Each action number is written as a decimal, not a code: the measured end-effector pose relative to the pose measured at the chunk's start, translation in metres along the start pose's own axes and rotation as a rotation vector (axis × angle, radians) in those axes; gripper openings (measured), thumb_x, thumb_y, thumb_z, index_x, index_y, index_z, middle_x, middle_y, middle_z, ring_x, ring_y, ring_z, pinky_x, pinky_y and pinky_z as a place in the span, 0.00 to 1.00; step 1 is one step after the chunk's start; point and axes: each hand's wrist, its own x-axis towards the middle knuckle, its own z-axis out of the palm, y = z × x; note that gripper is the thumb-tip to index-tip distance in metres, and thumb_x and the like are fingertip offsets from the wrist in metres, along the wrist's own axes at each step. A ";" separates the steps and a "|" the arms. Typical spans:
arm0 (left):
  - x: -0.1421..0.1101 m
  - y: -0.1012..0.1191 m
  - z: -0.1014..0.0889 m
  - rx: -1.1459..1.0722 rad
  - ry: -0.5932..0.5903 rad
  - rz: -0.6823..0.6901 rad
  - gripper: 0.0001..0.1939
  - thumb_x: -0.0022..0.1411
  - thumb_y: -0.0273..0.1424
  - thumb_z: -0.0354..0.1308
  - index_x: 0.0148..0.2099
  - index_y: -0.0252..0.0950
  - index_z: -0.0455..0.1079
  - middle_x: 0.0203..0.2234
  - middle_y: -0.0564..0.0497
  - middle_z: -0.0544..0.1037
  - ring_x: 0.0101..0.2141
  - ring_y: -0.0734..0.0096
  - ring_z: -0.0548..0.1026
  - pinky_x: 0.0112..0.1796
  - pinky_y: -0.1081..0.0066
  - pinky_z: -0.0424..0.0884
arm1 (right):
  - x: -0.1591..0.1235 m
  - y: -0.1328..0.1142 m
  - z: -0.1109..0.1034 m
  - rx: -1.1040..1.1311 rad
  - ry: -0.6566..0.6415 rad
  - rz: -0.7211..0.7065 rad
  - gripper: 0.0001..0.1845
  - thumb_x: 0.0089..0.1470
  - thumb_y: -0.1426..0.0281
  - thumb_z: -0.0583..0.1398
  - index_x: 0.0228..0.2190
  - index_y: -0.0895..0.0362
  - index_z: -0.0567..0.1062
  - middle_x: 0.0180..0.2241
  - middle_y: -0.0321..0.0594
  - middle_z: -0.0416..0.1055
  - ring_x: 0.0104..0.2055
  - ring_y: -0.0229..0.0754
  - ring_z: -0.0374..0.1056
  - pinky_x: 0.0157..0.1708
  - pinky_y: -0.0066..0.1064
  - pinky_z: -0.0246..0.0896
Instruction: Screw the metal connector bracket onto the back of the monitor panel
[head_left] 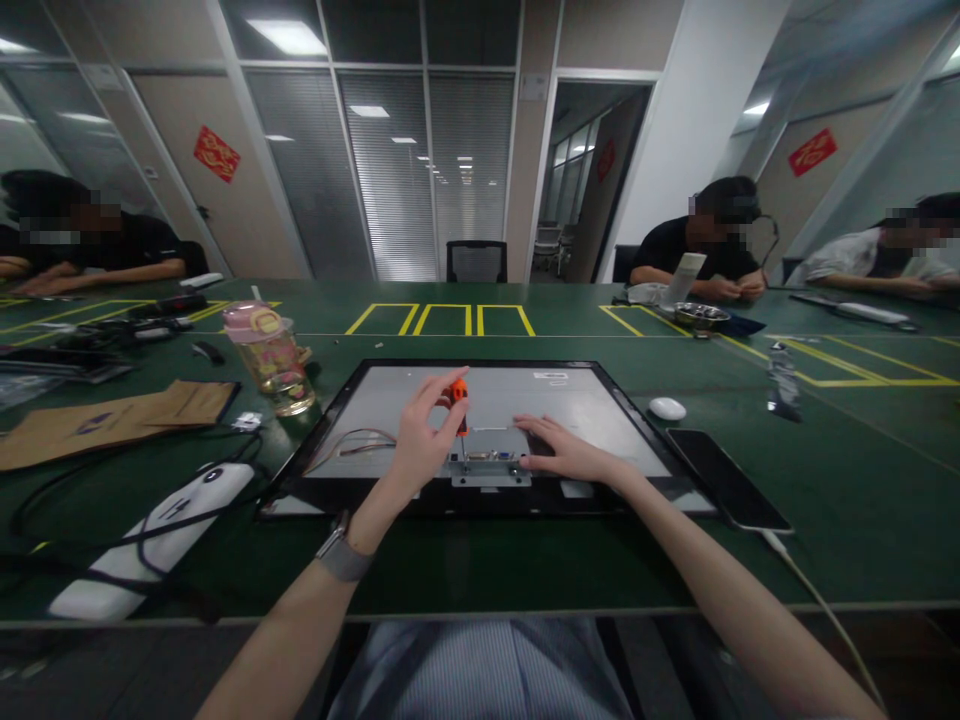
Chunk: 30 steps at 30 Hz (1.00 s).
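My left hand [429, 430] is closed around the orange and black handle of a screwdriver [460, 395], held upright. Its shaft points down at the left end of a metal bracket with connector ports [491, 478]. The bracket sits along the near side of a flat display panel [607, 420], which lies back side up with a black frame. My right hand [562, 448] lies palm down with fingers stretched out, its thumb by the bracket's right end. Thin wires [352, 437] run over the panel left of my left hand.
A pink-lidded bottle [271, 360] and a white power strip [157, 545] with black cables stand left. To the right lie a phone [727, 478] on a cable and a white mouse-shaped case [667, 408]. People sit across the green table [480, 575].
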 end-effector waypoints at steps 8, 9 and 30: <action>0.001 0.004 0.000 0.009 -0.031 0.007 0.18 0.63 0.28 0.54 0.56 0.40 0.67 0.40 0.48 0.74 0.38 0.72 0.73 0.41 0.68 0.74 | -0.001 -0.003 -0.001 -0.012 -0.024 0.025 0.40 0.55 0.43 0.54 0.61 0.54 0.59 0.66 0.45 0.51 0.69 0.52 0.43 0.68 0.48 0.31; 0.001 0.005 0.000 0.018 -0.013 0.016 0.17 0.62 0.28 0.56 0.54 0.39 0.68 0.38 0.49 0.73 0.37 0.73 0.73 0.41 0.69 0.74 | -0.001 -0.003 -0.001 -0.010 -0.023 0.028 0.40 0.55 0.43 0.54 0.61 0.54 0.59 0.66 0.45 0.51 0.69 0.52 0.42 0.68 0.48 0.31; -0.001 0.004 0.001 -0.019 0.043 0.050 0.07 0.61 0.31 0.59 0.43 0.38 0.73 0.34 0.50 0.68 0.35 0.73 0.70 0.38 0.71 0.70 | 0.001 0.000 0.001 0.004 -0.012 -0.002 0.40 0.55 0.44 0.55 0.60 0.56 0.61 0.65 0.48 0.53 0.68 0.52 0.46 0.68 0.49 0.30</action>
